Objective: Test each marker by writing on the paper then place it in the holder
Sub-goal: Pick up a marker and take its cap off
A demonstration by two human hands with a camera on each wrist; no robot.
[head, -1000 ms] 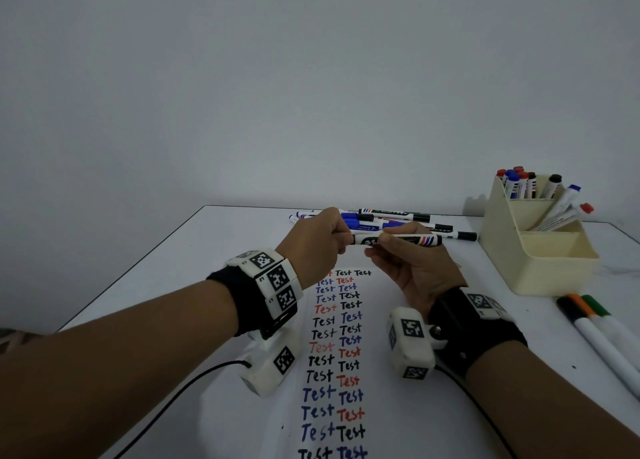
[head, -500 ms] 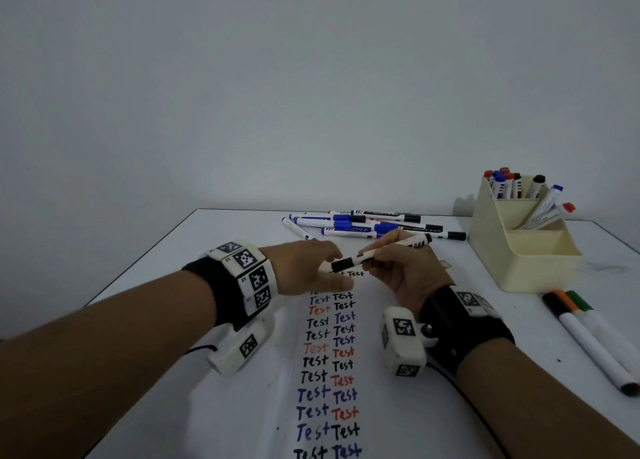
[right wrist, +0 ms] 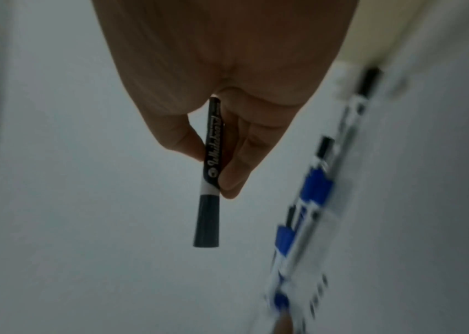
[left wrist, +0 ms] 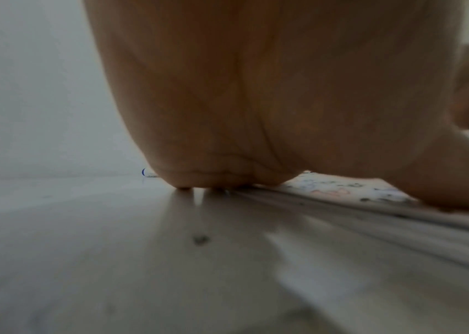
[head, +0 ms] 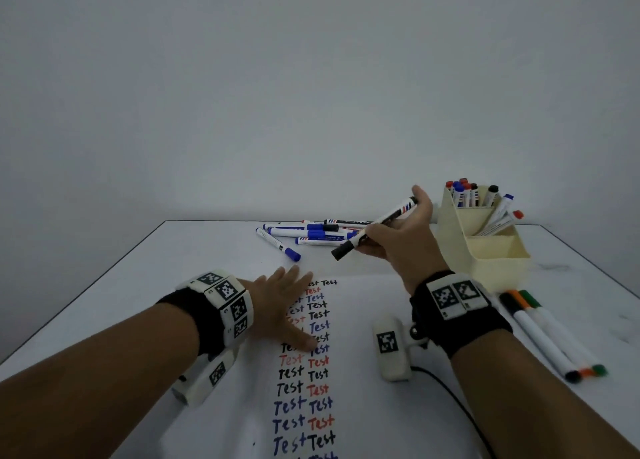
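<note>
Right hand grips a black marker above the white desk; left hand lies flat on paper at 6 o'clock, grey wall behind.

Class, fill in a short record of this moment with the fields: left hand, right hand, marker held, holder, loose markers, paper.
left hand: left hand lies flat, fingers spread, on the paper
right hand: right hand raised above the table, gripping a marker
marker held: black-capped marker, cap on, tilted, cap end lower
holder: cream holder at the right, several markers standing in it
loose markers: pile of markers at the far side; three long markers beside the holder
paper: rows of "Test" in black, blue and red
</note>
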